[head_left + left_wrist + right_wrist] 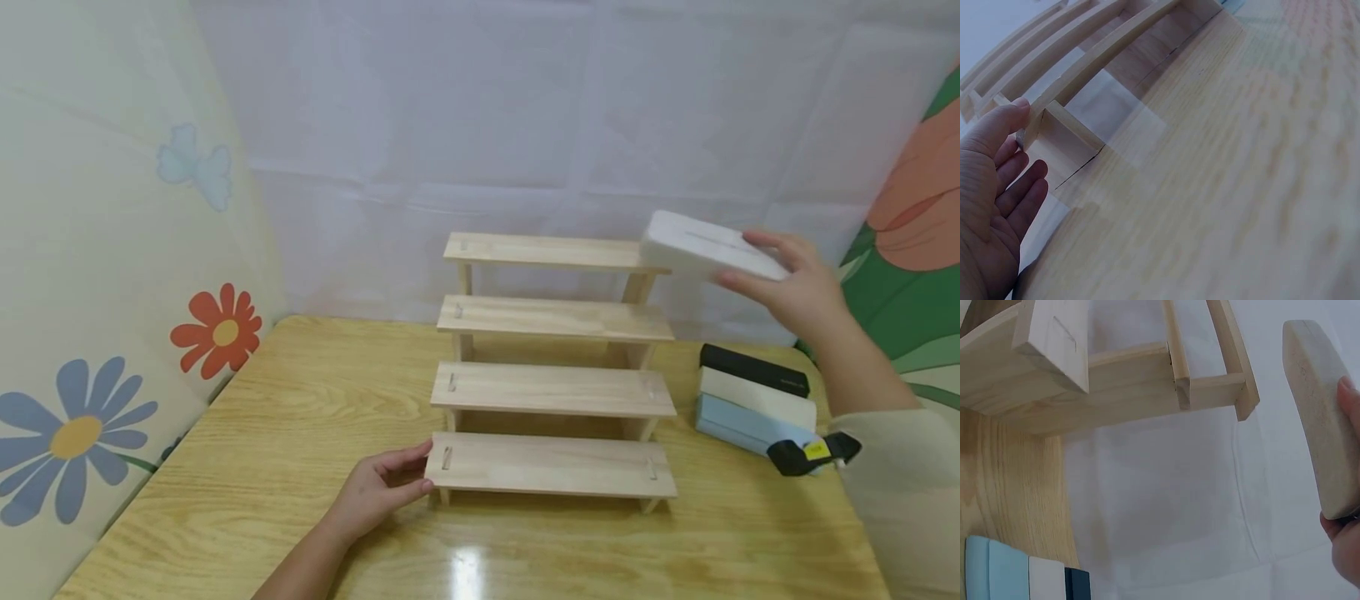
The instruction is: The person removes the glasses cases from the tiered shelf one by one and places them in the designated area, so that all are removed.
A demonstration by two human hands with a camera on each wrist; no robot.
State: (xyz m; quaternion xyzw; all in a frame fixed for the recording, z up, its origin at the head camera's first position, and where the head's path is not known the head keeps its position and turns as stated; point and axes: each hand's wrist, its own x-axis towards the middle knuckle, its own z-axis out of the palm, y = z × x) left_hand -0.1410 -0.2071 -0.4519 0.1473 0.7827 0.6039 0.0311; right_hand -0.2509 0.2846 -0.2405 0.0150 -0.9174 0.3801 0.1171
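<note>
A four-step wooden display stand (553, 392) stands on the table. My left hand (382, 487) is at the left end of its lowest step, gripping the edge between thumb and fingers; in the left wrist view the thumb (1004, 119) lies against the step's corner. Up at the right, my right hand (802, 283) holds a white glasses case (705, 242) with rounded corners, thumb on one side and fingers on the other. The case is in the air, level with the top step, and overlaps that step's right end in the head view.
Right of the stand, a black case (753, 369), a cream case (757, 398) and a light-blue case (742, 423) lie side by side on the wood-grain table (337, 375). White cloth (450, 108) hangs behind; a flower-printed panel (112, 250) borders the left.
</note>
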